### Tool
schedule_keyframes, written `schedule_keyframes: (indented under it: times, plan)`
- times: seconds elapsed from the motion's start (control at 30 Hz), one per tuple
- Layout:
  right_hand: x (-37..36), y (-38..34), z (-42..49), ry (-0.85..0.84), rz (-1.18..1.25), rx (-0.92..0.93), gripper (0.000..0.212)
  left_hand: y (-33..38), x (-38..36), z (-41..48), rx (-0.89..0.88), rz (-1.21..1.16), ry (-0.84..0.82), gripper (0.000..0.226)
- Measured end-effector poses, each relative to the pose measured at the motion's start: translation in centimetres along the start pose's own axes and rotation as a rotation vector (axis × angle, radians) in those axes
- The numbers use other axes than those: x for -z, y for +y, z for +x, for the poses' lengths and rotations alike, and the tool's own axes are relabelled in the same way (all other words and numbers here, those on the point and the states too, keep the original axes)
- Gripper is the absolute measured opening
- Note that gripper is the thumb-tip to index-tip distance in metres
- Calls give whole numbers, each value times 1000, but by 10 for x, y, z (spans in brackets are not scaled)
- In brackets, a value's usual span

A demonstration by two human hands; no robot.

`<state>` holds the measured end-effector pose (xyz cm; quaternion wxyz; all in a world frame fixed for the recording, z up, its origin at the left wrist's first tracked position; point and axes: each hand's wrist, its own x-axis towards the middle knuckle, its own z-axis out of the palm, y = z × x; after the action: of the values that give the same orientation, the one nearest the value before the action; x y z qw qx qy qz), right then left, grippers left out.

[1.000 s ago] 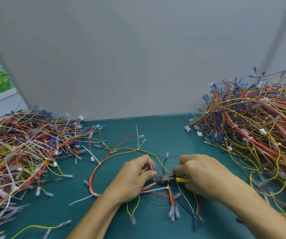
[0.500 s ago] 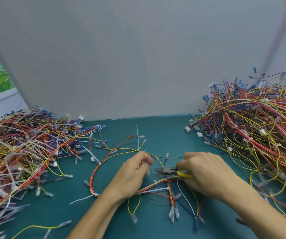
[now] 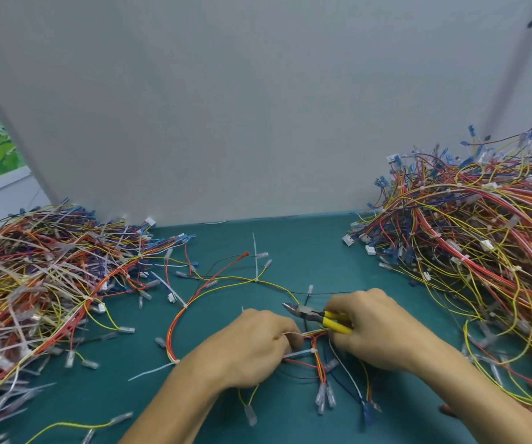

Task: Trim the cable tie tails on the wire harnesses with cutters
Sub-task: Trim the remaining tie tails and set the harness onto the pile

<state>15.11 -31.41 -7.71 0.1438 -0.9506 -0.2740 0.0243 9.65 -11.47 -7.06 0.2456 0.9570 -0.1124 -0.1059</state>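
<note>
One wire harness [image 3: 213, 288] of red, yellow and orange wires lies looped on the green mat between my hands. My left hand [image 3: 252, 344] grips its bundle near a white cable tie [image 3: 303, 353] whose tail points left. My right hand [image 3: 377, 328] holds yellow-handled cutters [image 3: 316, 317], jaws pointing left just above my left hand's fingers. Another long tie tail [image 3: 254, 257] stands up at the harness's far side.
A big pile of harnesses with long white tie tails [image 3: 43, 280] fills the left of the green mat [image 3: 319, 251]. A second pile [image 3: 470, 248] fills the right. A grey panel [image 3: 258, 107] stands behind. Loose terminals lie near the front edge.
My left hand has slid down and back along the bundle, curling tighter. The cutters have lifted off the harness and risen a little, their jaws now free above my left fingers.
</note>
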Motion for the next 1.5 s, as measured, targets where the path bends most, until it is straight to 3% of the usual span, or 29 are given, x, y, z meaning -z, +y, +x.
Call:
schedule_keyframes:
  times: [0.1,0.27,0.37,0.5,0.6,0.67,0.77,0.93,1.2,1.5]
  plan:
    - [-1,0,0,-2,8,3,17,-2,2,-1,22,-193,-40,35]
    - [-2,1,1,7,5,14,17,-4,-2,0,123,-876,-38,30]
    - [-2,1,2,-5,2,18,15,-6,-8,3,106,-1024,-57,29]
    - [0,0,1,-24,19,2,14,-7,-11,3,33,-812,-27,29]
    - [3,-2,0,-28,32,-8,14,-9,-15,7,-6,-483,111,21]
    - [5,-4,-1,-38,43,-18,18,-10,-19,10,-66,-388,185,17]
    - [9,-5,-2,-50,20,-69,20,-11,-22,13,-132,-336,202,15]
    - [29,-7,-9,-80,-70,-164,15,-12,-24,15,-92,-339,192,15]
    - [74,-30,-50,-95,-469,-207,33,-7,-25,21,-63,-322,246,11]
    - [56,-61,-55,-168,-450,-148,33,-8,-25,21,-72,-315,257,18]
